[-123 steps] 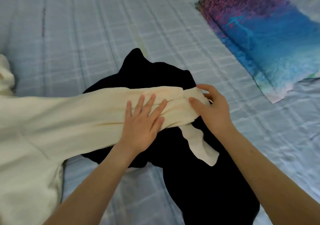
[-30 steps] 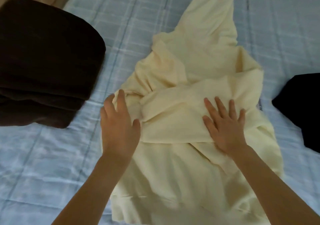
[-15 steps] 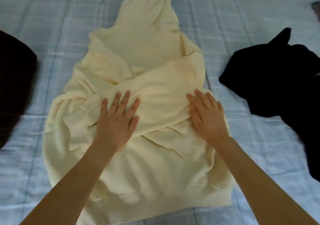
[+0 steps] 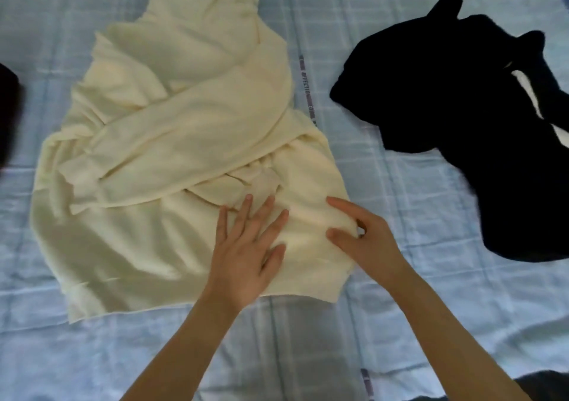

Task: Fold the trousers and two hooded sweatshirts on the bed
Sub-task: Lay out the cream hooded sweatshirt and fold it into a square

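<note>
Under both hands point(image 4: 301, 243), cream hooded sweatshirt's point(image 4: 172, 141) lower right

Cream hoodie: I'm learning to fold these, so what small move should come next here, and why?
Probably fold the right side panel inward. The right hand pinches the right edge of the cream hoodie near the hem, while the left hand lies flat beside it as an anchor. A sleeve already lies across the chest, so the side seems next.
</note>
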{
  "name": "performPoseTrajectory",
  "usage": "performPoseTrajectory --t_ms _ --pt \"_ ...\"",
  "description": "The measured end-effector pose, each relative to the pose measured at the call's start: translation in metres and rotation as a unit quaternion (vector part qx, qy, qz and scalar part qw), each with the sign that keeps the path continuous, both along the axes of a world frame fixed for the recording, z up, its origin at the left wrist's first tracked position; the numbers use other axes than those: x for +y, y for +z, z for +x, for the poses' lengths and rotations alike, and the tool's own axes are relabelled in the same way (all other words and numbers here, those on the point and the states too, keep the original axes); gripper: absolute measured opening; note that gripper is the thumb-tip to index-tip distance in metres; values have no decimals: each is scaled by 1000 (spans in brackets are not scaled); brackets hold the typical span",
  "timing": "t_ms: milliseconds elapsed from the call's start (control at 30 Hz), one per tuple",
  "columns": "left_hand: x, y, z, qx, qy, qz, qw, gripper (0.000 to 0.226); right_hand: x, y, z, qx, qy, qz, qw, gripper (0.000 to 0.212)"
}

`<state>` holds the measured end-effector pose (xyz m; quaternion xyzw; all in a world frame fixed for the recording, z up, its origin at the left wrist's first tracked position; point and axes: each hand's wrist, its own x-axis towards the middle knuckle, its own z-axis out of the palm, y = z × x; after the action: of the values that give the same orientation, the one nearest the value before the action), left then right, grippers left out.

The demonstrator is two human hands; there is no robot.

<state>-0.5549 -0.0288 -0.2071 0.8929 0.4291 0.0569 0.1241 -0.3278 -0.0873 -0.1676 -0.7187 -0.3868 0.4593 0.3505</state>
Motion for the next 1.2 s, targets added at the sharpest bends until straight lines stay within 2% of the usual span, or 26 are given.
performPoseTrajectory --t_ms 67,167,267,367,433,467,533,667,700,767,833,867,933,1000,1133,1200 --pt "-12 10 11 -9 -19 13 1000 53 -19 15 18 43 10 1 999 48" --pt "-40 6 24 -6 -44 -10 999 52 -60 12 40 29 12 -28 999 47" --pt "-75 -16 30 43 -103 -26 993 52 -91 -7 50 6 -31 -65 997 46" --pt "-84 -27 31 55 -89 -12 994 53 -96 -20 43 -22 -50 -37 998 44" --pt "-83 -25 32 46 -73 5 996 52 -95 -17 29 1 -58 -29 998 50" --pt "-85 -24 31 44 -70 7 997 52 -98 -17 22 -11 -40 -33 999 59" --pt "-90 -26 30 47 -68 9 997 54 -108 -21 15 -89 44 -46 994 75" --pt "-91 -33 29 52 -69 5 996 56 -107 -28 20 -114 61 -68 989 73" --pt "-90 -32 29 49 -71 0 996 55 -103 -26 17 -152 80 -77 982 71" --pt "-88 -27 26 28 -77 -22 996 52 -99 -22 5 -292 102 -74 948 71" --pt "-85 -18 16 -16 -61 -49 997 50 -96 -18 -11 -419 92 -14 903 69" --pt "-83 -12 8 -39 -44 -51 997 49 -93 -18 -22 -442 101 22 891 66" --pt "-80 -1 -16 -65 6 -30 997 47 -84 -22 -48 -429 159 78 886 60" --pt "-77 6 -49 -52 68 3 996 46 -74 -28 -84 -414 212 116 878 56" --pt "-76 -6 -129 70 217 22 973 51 -53 -55 -148 -409 274 154 857 52" --pt "-80 -18 -154 114 214 -1 970 54 -50 -72 -163 -446 286 155 834 53"
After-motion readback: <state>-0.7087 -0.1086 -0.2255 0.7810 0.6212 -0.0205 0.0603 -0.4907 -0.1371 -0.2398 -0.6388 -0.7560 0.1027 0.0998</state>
